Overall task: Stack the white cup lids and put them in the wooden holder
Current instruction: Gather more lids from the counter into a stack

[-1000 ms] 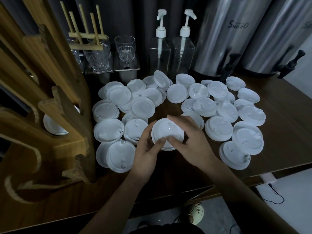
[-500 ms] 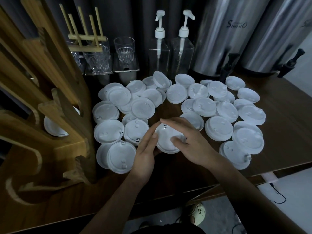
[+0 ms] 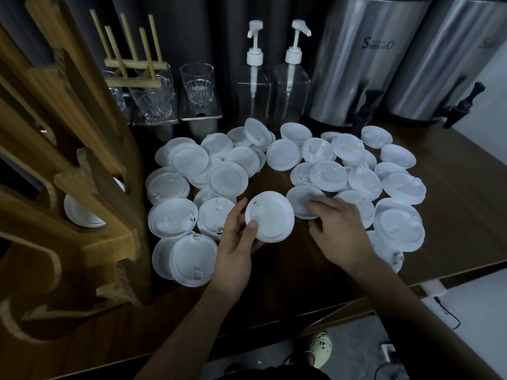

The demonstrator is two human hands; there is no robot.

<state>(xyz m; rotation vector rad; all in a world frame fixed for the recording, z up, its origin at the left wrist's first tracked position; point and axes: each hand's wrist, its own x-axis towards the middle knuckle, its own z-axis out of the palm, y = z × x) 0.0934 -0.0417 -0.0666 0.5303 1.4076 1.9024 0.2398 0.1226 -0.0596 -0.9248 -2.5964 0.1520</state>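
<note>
Nearest me, below the counter edge, one pale shoe (image 3: 318,346) shows on the floor. Over the dark wooden counter (image 3: 274,275) my left hand (image 3: 236,242) holds one white lid (image 3: 270,216), tilted toward me. My thumb (image 3: 251,227) presses on its near left rim and the other fingers curl beneath. I cannot tell whether more lids nest under it.

My right hand (image 3: 340,231) lies just to its right, apart from it, with fingers spread and nearly straight. The fingertips (image 3: 312,207) touch the near edge of a neighbouring lid (image 3: 300,197) lying flat on the counter.

Around both hands the loose lids (image 3: 227,179) spread in two overlapping clusters, roughly forty in all; the overlaps defeat an exact count. At my left stands the wooden holder (image 3: 109,215), with one stored lid (image 3: 82,215) in a slot.

Farther back I count at least three glasses (image 3: 197,83), one peg rack (image 3: 134,64) over the left ones, two clear pump bottles (image 3: 253,86) and two steel dispensers (image 3: 354,58) with black taps.
</note>
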